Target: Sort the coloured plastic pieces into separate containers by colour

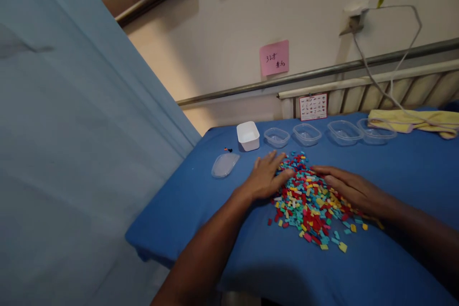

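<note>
A heap of small coloured bricks (308, 201), red, blue, yellow and white, lies on a blue tablecloth (222, 229). My left hand (267, 177) rests flat at the heap's left edge, fingers stretched out and touching the bricks. My right hand (349, 187) lies flat on the heap's right side, fingers extended toward the middle. Neither hand holds anything.
Behind the heap stand a white square tub (248, 136) and a row of clear plastic tubs (307, 134). A clear lid (224, 165) lies to the left. A yellow cloth (412, 120) and cable sit far right. A blue curtain (71, 129) hangs left; the table's near-left corner drops off.
</note>
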`<move>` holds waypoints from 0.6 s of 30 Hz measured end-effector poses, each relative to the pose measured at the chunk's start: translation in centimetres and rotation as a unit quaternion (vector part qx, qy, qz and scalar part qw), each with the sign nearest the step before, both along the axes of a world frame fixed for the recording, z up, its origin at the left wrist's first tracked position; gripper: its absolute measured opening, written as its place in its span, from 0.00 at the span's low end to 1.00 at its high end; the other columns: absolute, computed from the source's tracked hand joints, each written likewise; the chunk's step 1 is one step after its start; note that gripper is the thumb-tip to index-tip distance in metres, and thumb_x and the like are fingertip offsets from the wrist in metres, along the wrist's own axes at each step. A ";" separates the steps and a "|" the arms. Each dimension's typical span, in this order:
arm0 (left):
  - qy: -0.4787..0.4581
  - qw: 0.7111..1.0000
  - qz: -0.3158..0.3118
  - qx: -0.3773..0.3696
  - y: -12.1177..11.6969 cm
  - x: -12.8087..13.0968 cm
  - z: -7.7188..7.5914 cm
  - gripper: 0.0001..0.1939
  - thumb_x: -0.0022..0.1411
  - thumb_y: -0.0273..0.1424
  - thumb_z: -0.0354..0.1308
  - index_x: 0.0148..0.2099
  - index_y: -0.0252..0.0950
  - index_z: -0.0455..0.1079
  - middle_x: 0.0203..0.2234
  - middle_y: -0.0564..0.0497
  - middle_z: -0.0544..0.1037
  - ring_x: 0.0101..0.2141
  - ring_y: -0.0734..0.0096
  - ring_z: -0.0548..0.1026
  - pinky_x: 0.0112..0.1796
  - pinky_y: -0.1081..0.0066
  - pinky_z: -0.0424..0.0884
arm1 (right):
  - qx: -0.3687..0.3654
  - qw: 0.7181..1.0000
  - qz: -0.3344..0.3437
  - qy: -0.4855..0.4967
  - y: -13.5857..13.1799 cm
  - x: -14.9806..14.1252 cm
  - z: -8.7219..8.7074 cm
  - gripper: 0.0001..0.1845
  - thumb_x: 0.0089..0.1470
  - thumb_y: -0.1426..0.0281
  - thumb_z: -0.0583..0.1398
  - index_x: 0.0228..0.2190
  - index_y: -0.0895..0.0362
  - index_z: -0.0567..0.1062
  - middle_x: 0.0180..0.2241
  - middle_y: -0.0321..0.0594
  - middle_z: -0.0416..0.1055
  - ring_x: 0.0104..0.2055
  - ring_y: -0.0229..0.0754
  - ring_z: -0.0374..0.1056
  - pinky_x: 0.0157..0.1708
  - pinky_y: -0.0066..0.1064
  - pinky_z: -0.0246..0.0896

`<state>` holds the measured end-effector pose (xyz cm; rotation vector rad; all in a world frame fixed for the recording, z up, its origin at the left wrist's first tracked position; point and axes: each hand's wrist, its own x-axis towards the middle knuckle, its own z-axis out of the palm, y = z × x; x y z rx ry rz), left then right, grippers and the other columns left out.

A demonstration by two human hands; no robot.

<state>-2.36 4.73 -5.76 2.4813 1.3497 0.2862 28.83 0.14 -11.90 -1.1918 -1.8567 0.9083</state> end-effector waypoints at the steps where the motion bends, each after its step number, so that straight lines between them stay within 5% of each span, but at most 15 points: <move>1: 0.017 0.998 0.049 0.037 0.8 -1.1 0.1 0.37 0.80 0.56 0.43 0.79 0.42 0.60 0.78 0.39 0.57 0.77 0.47 0.55 0.75 0.36 0.44 | -0.001 1.000 -0.021 0.002 -0.2 0.5 -0.2 0.31 0.70 0.43 0.56 0.61 0.45 0.82 0.66 0.41 0.77 0.70 0.62 0.70 0.73 0.61 0.60; 3: 0.089 0.973 0.174 0.120 2.6 -4.3 0.3 0.30 0.81 0.50 0.45 0.68 0.36 0.74 0.72 0.33 0.67 0.73 0.42 0.62 0.74 0.33 0.43 | -0.010 0.998 -0.061 0.007 -0.2 1.2 -0.7 0.31 0.70 0.42 0.55 0.59 0.44 0.83 0.64 0.40 0.78 0.69 0.63 0.71 0.72 0.62 0.61; 5: 0.181 0.943 0.248 0.132 4.3 -7.9 0.2 0.25 0.79 0.42 0.49 0.67 0.36 0.73 0.71 0.31 0.68 0.73 0.37 0.62 0.71 0.28 0.45 | -0.022 0.996 -0.084 0.015 0.0 1.7 -1.0 0.31 0.70 0.42 0.54 0.58 0.43 0.84 0.63 0.39 0.79 0.68 0.64 0.72 0.72 0.64 0.62; 10: 0.231 0.928 0.282 0.081 5.7 -14.6 0.4 0.24 0.77 0.37 0.49 0.69 0.40 0.70 0.69 0.34 0.71 0.69 0.40 0.67 0.62 0.37 0.68 | -0.035 0.995 -0.088 0.021 0.4 1.7 -1.3 0.31 0.68 0.39 0.54 0.57 0.41 0.84 0.62 0.38 0.80 0.67 0.66 0.72 0.71 0.67 0.62; 15: 0.240 0.915 0.313 0.086 7.1 -16.5 1.6 0.25 0.77 0.38 0.48 0.67 0.32 0.72 0.69 0.27 0.69 0.68 0.35 0.67 0.66 0.33 0.59 | -0.059 0.991 -0.109 0.043 0.5 1.8 -1.1 0.31 0.69 0.38 0.52 0.53 0.38 0.86 0.61 0.36 0.81 0.66 0.66 0.72 0.71 0.68 0.61; 18: 0.224 0.927 0.289 0.087 10.3 -15.5 1.5 0.26 0.79 0.38 0.45 0.68 0.31 0.70 0.70 0.30 0.69 0.70 0.45 0.66 0.69 0.50 0.60 | -0.073 0.985 -0.131 0.082 0.6 1.8 -1.0 0.31 0.68 0.37 0.53 0.51 0.40 0.87 0.58 0.39 0.83 0.64 0.66 0.75 0.69 0.66 0.65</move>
